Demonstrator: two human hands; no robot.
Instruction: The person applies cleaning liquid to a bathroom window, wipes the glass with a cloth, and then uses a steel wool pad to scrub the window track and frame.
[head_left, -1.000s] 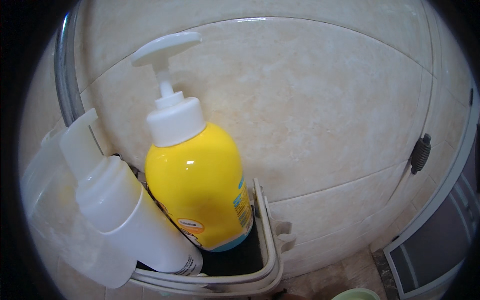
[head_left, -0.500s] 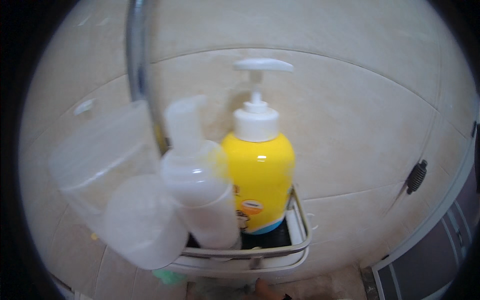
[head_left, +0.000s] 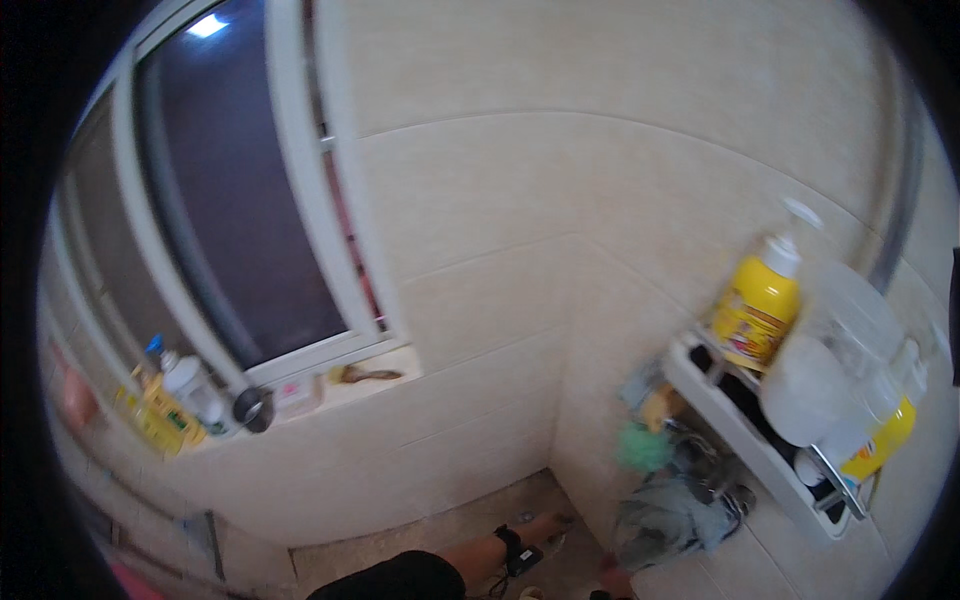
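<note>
My left arm comes in from the lower edge in a black sleeve, with a black strap and a small device at the wrist. My left hand (head_left: 548,526) is low over the floor near the wall corner; its fingers are too small and blurred to read. Only part of my right hand (head_left: 616,578) shows at the lower edge, below a clear plastic bag (head_left: 655,525), its fingers unclear. Above the bag hang a green mesh bath puff (head_left: 644,447) and metal tap parts (head_left: 705,462). I make out nothing held in either hand.
At right, a white wall shelf (head_left: 740,440) carries a yellow pump bottle (head_left: 757,305), translucent containers (head_left: 800,390) and another yellow bottle (head_left: 885,440). Along the windowsill at left stand several bottles (head_left: 195,390), a metal cup (head_left: 253,408), a soap box (head_left: 298,396) and a brush (head_left: 365,375).
My view has swung left and drawn back from the shelf, which now lies at the right. The window, sill and more of my left arm have come into sight.
</note>
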